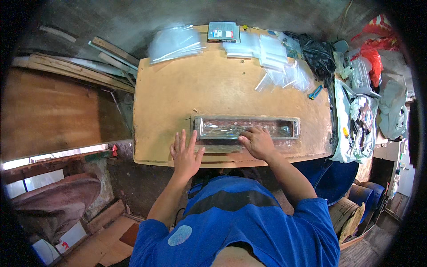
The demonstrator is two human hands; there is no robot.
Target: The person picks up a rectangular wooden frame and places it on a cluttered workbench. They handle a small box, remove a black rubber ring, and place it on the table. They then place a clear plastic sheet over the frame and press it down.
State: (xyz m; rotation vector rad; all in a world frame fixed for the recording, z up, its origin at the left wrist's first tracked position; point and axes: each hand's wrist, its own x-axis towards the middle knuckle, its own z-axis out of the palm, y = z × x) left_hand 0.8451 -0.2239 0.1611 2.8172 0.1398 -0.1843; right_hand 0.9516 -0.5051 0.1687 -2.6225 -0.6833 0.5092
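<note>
A long, narrow rectangular frame (246,118) lies near the front edge of the table. Clear, shiny plastic film (222,129) is spread across its opening, covering the left and middle part. My right hand (259,142) rests over the frame's near side, fingers bent and closed at the film's edge; the fingertips are partly hidden. Just off the frame's left end, my left hand (184,153) is held with its fingers spread and nothing in it.
Stacks of clear plastic sheets (175,43) and a small box (223,32) lie along the table's far edge. A blue cutter (315,92) and black plastic bag (317,58) are at the right. Wooden boards (75,71) lean at left; a blue barrel (333,180) stands below right.
</note>
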